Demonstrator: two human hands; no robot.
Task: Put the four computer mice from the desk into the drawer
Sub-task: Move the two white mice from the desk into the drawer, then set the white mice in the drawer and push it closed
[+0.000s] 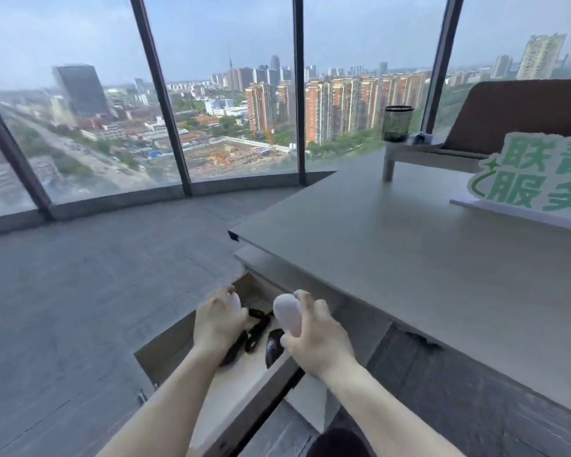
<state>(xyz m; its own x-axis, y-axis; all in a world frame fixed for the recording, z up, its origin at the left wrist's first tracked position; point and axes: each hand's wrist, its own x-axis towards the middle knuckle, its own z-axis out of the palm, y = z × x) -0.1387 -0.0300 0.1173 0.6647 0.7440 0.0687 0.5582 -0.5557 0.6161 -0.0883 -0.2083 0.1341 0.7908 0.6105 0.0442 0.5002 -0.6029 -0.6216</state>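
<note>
The open drawer (165, 354) juts out under the desk's left end. Inside it lie dark mice: one black mouse (273, 346) near the front, another dark mouse (256, 331) beside it. My right hand (317, 341) is over the drawer, shut on a white mouse (287, 315). My left hand (216, 324) is lower in the drawer, fingers closed around a second white mouse (235, 303), mostly hidden by the hand. A further dark shape under my left wrist is partly covered.
The grey desk top (409, 258) spreads to the right, bearing a white and green sign (534, 179), a small riser shelf (419, 151) and a mesh cup (397, 123). Grey floor lies to the left; tall windows stand behind.
</note>
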